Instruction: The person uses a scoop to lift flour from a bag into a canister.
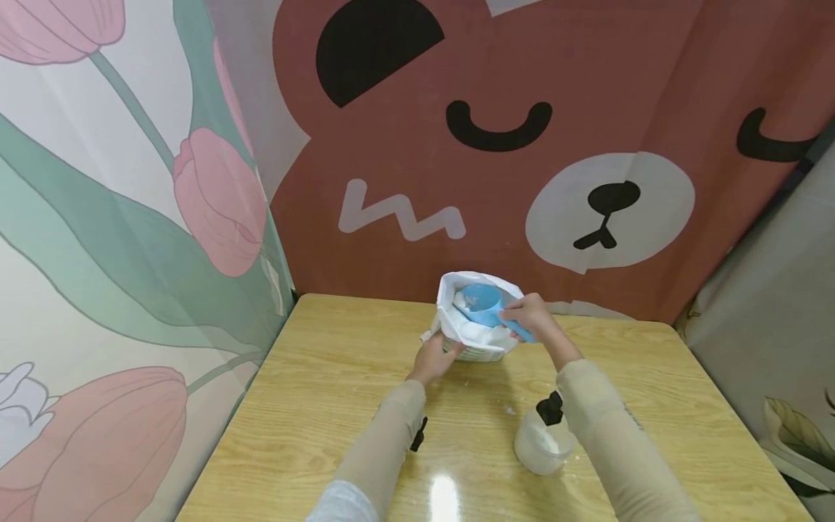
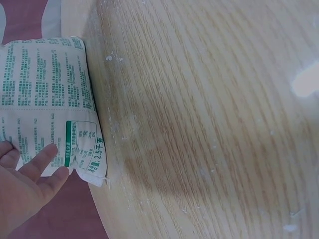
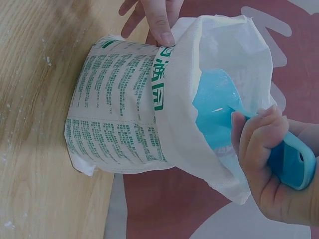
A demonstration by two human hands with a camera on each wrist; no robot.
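A white bag (image 1: 472, 341) with green print and a turned-down mouth stands at the table's far edge. A light-blue plastic scoop (image 3: 217, 102) is partly inside the bag's mouth, with white powder (image 1: 462, 300) visible beside its bowl. My right hand (image 3: 266, 149) grips the scoop's handle, fingers curled round it. Against the bag's left side, my left hand (image 1: 435, 360) rests with its fingers fairly straight, touching the printed surface below the folded rim. The bag's lower contents are hidden.
A translucent round tub (image 1: 538, 446) holding some white powder stands on the wooden table (image 1: 313, 406), close to my right forearm. White specks (image 2: 109, 58) lie scattered on the tabletop. Behind the table hangs a brown bear-print curtain (image 1: 391, 145); a tulip-print curtain (image 1: 215, 203) hangs at the left.
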